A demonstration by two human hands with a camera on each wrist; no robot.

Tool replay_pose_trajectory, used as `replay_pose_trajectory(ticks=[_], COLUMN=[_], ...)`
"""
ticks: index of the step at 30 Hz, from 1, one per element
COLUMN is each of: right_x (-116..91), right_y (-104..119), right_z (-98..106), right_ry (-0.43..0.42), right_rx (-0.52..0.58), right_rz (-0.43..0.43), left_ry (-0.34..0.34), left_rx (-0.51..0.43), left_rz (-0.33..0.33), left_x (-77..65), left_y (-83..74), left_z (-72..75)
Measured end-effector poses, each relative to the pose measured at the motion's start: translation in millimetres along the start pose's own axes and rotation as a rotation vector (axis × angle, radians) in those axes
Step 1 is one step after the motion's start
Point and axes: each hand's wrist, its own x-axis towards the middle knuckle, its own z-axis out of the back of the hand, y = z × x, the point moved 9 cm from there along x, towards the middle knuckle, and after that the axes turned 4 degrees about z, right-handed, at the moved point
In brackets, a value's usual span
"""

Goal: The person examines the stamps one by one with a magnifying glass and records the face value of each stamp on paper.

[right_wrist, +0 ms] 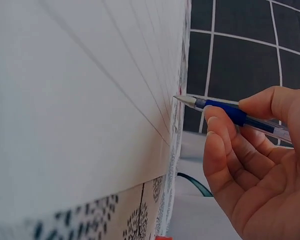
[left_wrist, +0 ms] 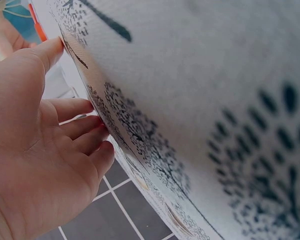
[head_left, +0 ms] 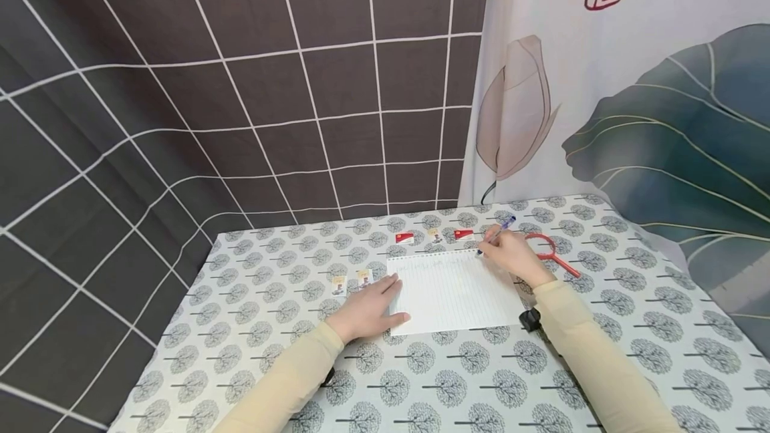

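A lined sheet of paper (head_left: 451,296) with a row of holes along its top edge lies on the table, with faint writing near the top. My right hand (head_left: 511,254) pinches a blue pen (head_left: 508,222) over the sheet's upper right part. In the right wrist view, the pen (right_wrist: 225,110) has its tip at the paper's surface, between thumb and fingers of the right hand (right_wrist: 265,165). My left hand (head_left: 368,309) rests at the sheet's left edge, fingers extended. The left wrist view shows that hand (left_wrist: 50,135) with its fingertips against the surface.
Beyond the sheet lie two red-and-white cards (head_left: 404,238) with a small picture card (head_left: 435,236) between them. Two more picture cards (head_left: 339,285) are left of the sheet. A red magnifying glass (head_left: 565,264) lies right of my right hand. The tablecloth (head_left: 445,386) has a tree print.
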Motion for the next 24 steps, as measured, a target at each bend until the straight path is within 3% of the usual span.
replay_pose_trajectory(ticks=[24], right_x=[-4.8], right_y=[1.4], right_z=[3.4], right_ry=[-0.011], right_rx=[-0.03], right_rz=[-0.005], left_ry=[-0.011], left_rx=[0.006], left_rz=[-0.004], left_x=[-0.1], left_y=[-0.2], left_z=[-1.5])
